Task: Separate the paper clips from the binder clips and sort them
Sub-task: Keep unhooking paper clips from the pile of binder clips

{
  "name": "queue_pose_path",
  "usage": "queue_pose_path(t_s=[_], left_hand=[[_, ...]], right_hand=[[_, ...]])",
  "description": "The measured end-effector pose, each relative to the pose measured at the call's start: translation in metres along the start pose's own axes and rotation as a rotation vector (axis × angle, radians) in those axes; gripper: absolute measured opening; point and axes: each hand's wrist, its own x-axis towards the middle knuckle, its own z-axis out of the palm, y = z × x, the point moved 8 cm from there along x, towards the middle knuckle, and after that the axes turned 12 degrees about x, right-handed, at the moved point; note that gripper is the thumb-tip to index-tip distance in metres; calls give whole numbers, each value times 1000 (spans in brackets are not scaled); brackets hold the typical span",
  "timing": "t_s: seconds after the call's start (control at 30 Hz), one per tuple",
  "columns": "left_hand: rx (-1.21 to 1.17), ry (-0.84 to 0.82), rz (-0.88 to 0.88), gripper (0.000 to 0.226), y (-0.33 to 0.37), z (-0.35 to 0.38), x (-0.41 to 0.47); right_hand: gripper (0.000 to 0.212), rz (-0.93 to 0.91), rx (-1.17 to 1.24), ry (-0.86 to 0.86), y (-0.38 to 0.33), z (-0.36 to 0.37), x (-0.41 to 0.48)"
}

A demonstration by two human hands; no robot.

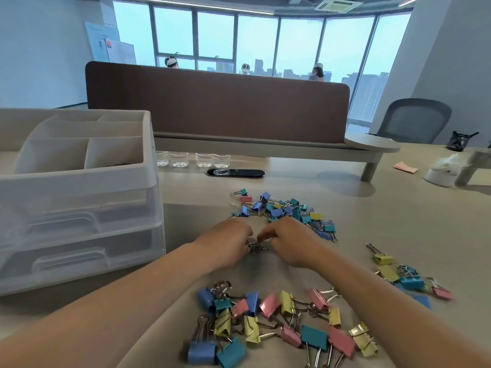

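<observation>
Head view: your left hand [228,243] and right hand [288,243] are pinching 1 tangle of silver wire paper clips [257,247]; tugging risks flinging them among coloured metal binder clips [276,212]

1. An open-plan office: a long pale desk [398,208] is split by a brown divider panel [218,102]; the heads of other people [171,62] show above it.
2. A wall of tall windows [260,41] looks onto high-rise buildings; an air-conditioning vent [337,5] sits in the ceiling.
3. A grey office chair [414,120] stands past the desk's right end; a whiteboard [111,43] stands by the left wall.
4. Stationery lies on the desk — coloured binder clips [279,322], wire paper clips [257,247], a plastic drawer organiser [77,181].
</observation>
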Motion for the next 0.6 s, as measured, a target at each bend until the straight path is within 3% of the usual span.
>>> queue_pose_path(t_s=[0.2, 0.43, 0.6], left_hand=[[36, -54, 23, 18, 4, 6, 0], [-36, -2, 34, 26, 6, 1, -2], [-72, -1, 46, 24, 5, 1, -7]], right_hand=[[42, 4, 89, 55, 1, -10, -12], [35, -72, -220, -49, 2, 5, -7], [31, -95, -228, -51, -3, 7, -10]])
